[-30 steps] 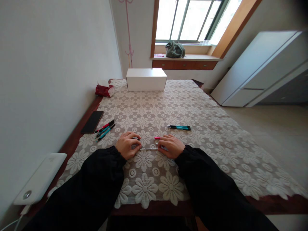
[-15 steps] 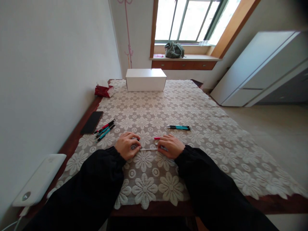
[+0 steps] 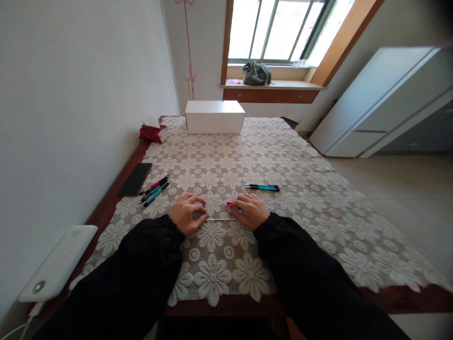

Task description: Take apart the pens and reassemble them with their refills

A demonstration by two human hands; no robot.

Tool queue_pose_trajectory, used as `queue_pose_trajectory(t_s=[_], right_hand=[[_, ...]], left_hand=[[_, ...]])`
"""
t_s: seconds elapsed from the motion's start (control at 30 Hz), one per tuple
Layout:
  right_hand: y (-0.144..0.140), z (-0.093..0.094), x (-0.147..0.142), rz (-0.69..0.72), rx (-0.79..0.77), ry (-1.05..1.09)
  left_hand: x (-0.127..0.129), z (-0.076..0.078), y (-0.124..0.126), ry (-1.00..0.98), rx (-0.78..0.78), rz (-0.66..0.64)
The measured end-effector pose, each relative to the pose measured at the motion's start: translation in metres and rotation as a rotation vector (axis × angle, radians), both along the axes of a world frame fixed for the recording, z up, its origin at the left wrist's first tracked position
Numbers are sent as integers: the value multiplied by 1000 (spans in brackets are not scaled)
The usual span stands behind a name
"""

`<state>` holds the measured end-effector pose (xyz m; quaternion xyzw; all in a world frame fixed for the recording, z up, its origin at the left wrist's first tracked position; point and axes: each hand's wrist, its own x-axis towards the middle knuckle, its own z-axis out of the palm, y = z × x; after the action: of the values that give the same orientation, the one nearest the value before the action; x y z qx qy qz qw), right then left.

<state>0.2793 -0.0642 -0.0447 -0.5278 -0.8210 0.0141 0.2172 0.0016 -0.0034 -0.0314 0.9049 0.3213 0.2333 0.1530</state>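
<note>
My left hand (image 3: 187, 214) rests on the tablecloth with thumb and forefinger closed on the left end of a thin white rod (image 3: 220, 219), which looks like a pen refill. A small dark tip (image 3: 203, 205) pokes out by the left fingers; the rest of it is hidden. To the right, my right hand (image 3: 250, 210) is bent low over a pink pen part (image 3: 229, 203), its fingertips closed at that part. Most of the pink piece lies under the fingers. The rod's right end lies beside my right thumb.
Several pens (image 3: 155, 191) lie at the left, near a black phone (image 3: 135, 179). Blue and black pens (image 3: 262, 187) lie beyond my right hand. A white box (image 3: 215, 118) stands at the far end, with a red tissue pack (image 3: 153, 133) left of it. A white device (image 3: 58, 264) sits at the left edge.
My right hand has shifted slightly forward and off the rod's right end, towards the pink pen part, covering more of it. My left hand stays on the rod.
</note>
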Motion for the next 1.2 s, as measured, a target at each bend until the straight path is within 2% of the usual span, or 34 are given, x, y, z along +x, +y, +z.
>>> queue_pose_trajectory(t_s=[0.5,1.07,1.2], right_hand=[[0,-4,-3,15,-39,2],[0,-10,-5,16,-37,7],[0,-6,-5,8,-22,23]], left_hand=[[1,1,0,-16,10,11],[-1,-2,4,10,-64,139],[-1,-3,6,42,-71,145]])
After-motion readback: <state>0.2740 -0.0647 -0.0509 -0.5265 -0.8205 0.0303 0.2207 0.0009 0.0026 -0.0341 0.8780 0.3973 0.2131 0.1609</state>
